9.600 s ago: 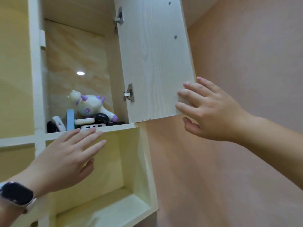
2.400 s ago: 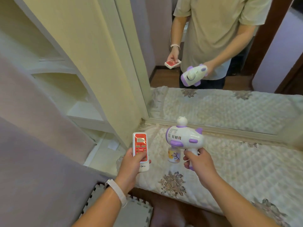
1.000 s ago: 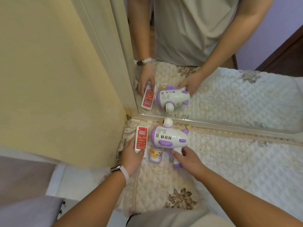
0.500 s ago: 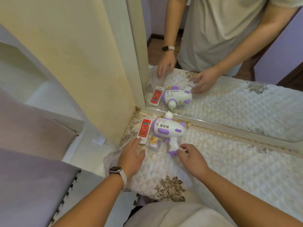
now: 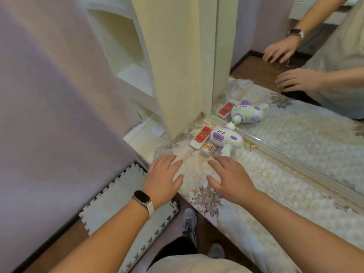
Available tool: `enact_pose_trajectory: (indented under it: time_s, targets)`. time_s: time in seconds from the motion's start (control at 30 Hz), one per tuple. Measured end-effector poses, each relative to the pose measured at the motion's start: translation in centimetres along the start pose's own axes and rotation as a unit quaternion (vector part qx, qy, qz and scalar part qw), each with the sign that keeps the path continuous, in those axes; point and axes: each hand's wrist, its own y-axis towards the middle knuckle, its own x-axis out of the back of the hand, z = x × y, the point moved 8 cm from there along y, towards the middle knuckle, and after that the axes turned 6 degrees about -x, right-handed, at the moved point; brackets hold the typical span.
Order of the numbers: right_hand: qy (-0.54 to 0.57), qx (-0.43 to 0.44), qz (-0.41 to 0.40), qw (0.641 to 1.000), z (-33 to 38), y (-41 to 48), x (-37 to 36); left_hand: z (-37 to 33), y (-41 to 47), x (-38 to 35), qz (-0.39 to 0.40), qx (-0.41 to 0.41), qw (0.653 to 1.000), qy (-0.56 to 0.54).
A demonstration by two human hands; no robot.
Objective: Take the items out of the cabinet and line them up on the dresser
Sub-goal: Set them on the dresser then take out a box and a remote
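Observation:
A red-and-white remote (image 5: 201, 137) lies on the dresser's quilted cover (image 5: 279, 186), in the corner by the mirror. Right beside it lies a white-and-purple toy gun (image 5: 225, 138), with a small yellow bottle (image 5: 208, 150) under its body. My left hand (image 5: 164, 180) hovers open near the dresser's left edge, a watch on its wrist. My right hand (image 5: 229, 178) is open too, fingers spread, just short of the toy's handle. Neither hand touches an item.
A large mirror (image 5: 295, 75) runs along the back of the dresser and repeats the items and my hands. A cream cabinet side (image 5: 173, 66) rises at the left corner. Open shelves (image 5: 130, 75) and a grey foam floor mat (image 5: 126, 198) lie to the left.
Both hands have drawn back from the remote and the toy gun, which stay lying on the dresser. The view has swung left and downward.

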Motion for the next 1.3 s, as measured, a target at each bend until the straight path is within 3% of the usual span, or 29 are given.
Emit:
enact_pose_trajectory:
  time_s: [0.37, 0.7, 1.0, 1.3]
  targets:
    - [-0.012, 0.185, 0.018, 0.983, 14.9, -1.5, -0.4, 4.2, -14.1, 6.9, -0.081, 0.133, 0.987, 0.043]
    - [-0.051, 0.361, 0.021, 0.931, 37.7, -7.7, -4.7, 13.4, -36.0, 11.4, -0.137, 0.279, 0.947, 0.077]
    - [-0.046, 0.512, 0.016, 0.858, 61.5, -19.2, -10.1, 20.6, -62.1, 15.2, -0.191, 0.429, 0.878, 0.092]
    - [-0.017, 0.645, 0.033, 0.763, 78.6, -30.9, -14.4, 20.9, -82.6, 18.0, -0.219, 0.579, 0.778, 0.112]
